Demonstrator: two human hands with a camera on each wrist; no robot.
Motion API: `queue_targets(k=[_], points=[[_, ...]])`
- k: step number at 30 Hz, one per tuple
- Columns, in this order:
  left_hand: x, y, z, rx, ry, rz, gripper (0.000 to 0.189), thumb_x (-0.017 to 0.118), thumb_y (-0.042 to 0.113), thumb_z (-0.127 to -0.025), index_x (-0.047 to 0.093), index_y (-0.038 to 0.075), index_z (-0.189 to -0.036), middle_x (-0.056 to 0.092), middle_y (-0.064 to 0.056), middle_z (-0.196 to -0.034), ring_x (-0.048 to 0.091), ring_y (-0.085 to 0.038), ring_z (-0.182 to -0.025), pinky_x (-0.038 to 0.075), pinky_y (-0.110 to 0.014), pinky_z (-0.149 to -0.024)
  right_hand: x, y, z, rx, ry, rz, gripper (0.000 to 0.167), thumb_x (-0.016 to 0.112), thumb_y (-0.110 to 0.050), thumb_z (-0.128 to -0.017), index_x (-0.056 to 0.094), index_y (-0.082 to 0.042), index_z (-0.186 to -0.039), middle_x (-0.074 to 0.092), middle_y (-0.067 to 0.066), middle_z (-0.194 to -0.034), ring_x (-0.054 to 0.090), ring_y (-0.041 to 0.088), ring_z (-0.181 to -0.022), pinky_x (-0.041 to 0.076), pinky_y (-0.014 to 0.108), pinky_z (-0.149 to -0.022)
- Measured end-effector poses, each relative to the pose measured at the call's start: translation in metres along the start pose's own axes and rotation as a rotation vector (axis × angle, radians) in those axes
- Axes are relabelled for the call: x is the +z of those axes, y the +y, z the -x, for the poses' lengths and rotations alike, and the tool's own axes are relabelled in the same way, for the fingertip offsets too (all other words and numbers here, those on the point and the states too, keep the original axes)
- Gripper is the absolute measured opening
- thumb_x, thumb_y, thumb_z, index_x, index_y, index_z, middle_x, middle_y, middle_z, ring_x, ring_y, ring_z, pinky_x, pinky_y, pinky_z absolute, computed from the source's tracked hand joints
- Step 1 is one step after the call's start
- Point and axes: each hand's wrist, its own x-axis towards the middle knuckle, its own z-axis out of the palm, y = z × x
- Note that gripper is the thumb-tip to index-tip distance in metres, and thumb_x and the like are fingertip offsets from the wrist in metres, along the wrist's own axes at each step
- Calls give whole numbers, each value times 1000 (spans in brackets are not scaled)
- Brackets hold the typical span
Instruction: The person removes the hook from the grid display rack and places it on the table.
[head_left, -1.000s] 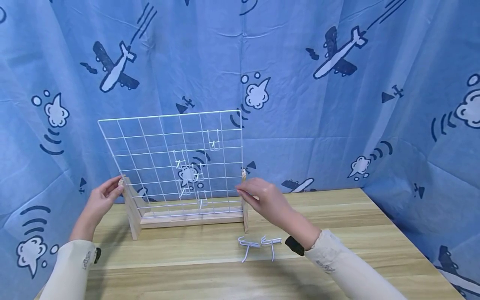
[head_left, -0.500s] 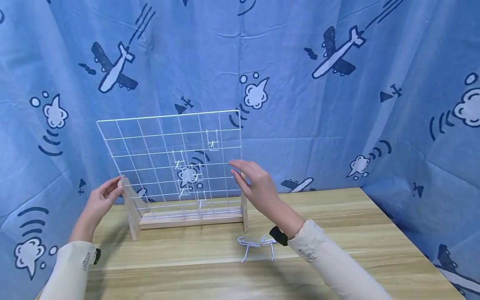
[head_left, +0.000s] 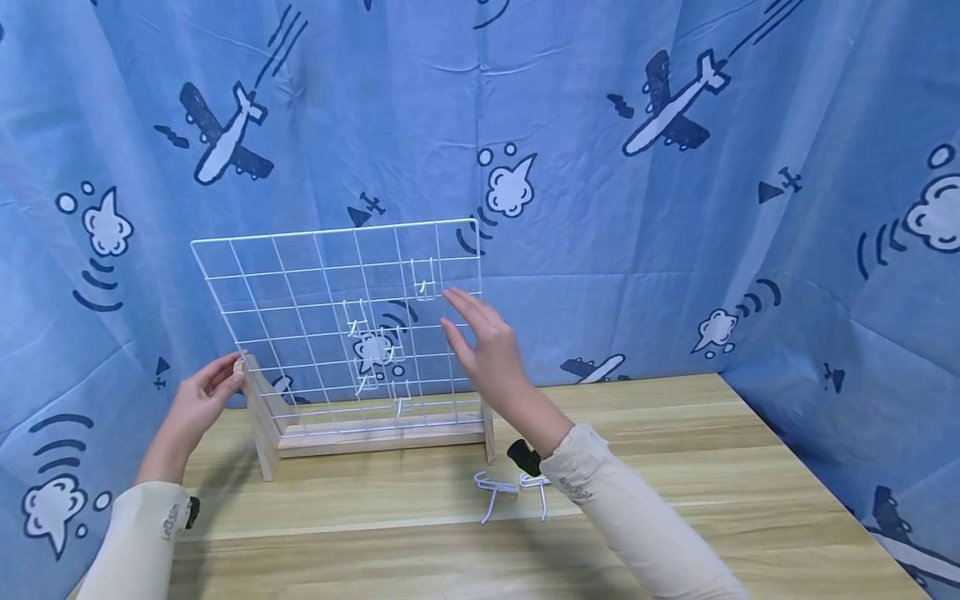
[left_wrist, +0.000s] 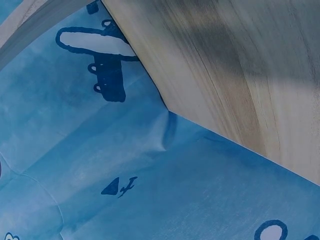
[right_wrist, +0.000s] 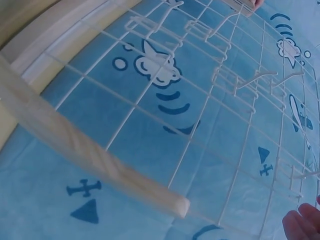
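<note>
A white wire grid rack (head_left: 335,231) stands in a wooden stand (head_left: 261,421). Several white wire hooks hang on it, the topmost hook (head_left: 423,289) toward the upper right. My left hand (head_left: 197,404) pinches the top of the stand's left upright between thumb and fingers. My right hand (head_left: 491,358), fingers extended and thumb apart, is raised in front of the grid's right side, its fingertips close to that topmost hook; it holds nothing. In the right wrist view, fingertips (right_wrist: 300,223) show below the hook at the right edge. The left wrist view does not show the left hand.
Two loose white hooks lie on the wooden table (head_left: 360,533): one hook (head_left: 495,485) in front of the stand, another hook (head_left: 542,496) partly behind the right wrist. A blue curtain (head_left: 585,250) with airplane prints surrounds the table's back and sides.
My right hand has risen from the stand's right upright, moving up and left toward the topmost hook, its fingers spreading. The left hand stays on the left upright.
</note>
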Motion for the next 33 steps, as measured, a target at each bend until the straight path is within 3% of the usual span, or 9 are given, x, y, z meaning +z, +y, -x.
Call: queue_targets(k=[4, 11, 18, 28, 33], points=[[0, 1, 0, 0, -4, 9, 63, 42, 39, -102, 29, -2, -148, 37, -32, -144, 45, 10, -107, 42, -3, -83, 8, -1, -4, 29, 16, -27, 38, 65, -7, -91, 58, 3, -127, 59, 19, -129, 54, 32, -121, 41, 36, -106], [1, 1, 0, -14, -9, -9, 63, 42, 39, -102, 28, 0, -149, 37, -29, -146, 47, -9, -121, 42, -4, -84, 20, -8, -13, 67, 40, -55, 39, 65, -8, -92, 58, 5, -128, 58, 21, -130, 52, 33, -123, 39, 33, -108], [1, -1, 0, 13, 3, -2, 62, 43, 37, -102, 28, -1, -149, 37, -30, -145, 45, 6, -113, 41, -2, -83, 29, -14, -19, 115, 52, -41, 39, 65, -9, -92, 57, 3, -128, 57, 22, -130, 51, 32, -124, 39, 34, -108], [0, -2, -3, -1, -7, 2, 63, 42, 39, -102, 28, -1, -149, 37, -30, -145, 46, 6, -113, 42, -3, -84, 36, -18, -25, 171, 37, 31, 36, 59, -14, -97, 57, 2, -129, 58, 18, -131, 52, 29, -124, 40, 31, -106], [0, -4, -5, 6, -9, 25, 62, 43, 37, -102, 28, -1, -149, 37, -30, -145, 44, 14, -105, 42, -3, -83, 38, -18, -28, 157, 61, 56, 32, 58, -11, -97, 60, 3, -126, 60, 18, -128, 54, 29, -121, 42, 30, -105]])
